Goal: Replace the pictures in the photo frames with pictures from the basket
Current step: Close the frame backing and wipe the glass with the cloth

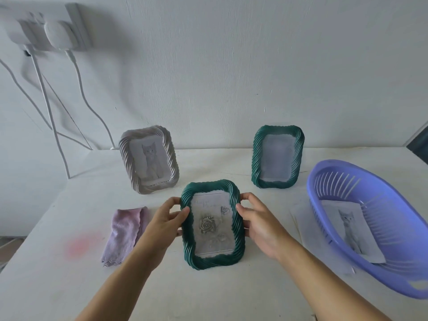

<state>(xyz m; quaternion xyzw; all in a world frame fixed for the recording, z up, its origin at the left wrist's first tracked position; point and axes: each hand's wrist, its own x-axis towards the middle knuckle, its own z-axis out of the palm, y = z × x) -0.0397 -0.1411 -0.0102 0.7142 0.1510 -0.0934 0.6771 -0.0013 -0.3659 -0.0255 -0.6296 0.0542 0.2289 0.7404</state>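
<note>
Both hands grip a dark green rope-twist plastic photo frame [212,224] near the front middle of the white table [254,286]: the left hand [165,222] pinches its left edge between thumb and fingers, the right hand [260,224] its right edge. The frame shows a pale rose print with faint lettering that is too washed out to read. Behind it stand two matching ribbed frames — a grey-white one [149,159] with a cat picture at back left, and a second green one [277,156] at back right whose insert is hazy and indistinct. A folded lilac fleecy cloth [124,235] lies to the left, near the left wrist. To the right sits an oval slotted purple plastic basket [370,225], cut off by the picture edge, holding a cat picture [352,230]. White cables [78,89] hang down the wall from blurred plugs.
</note>
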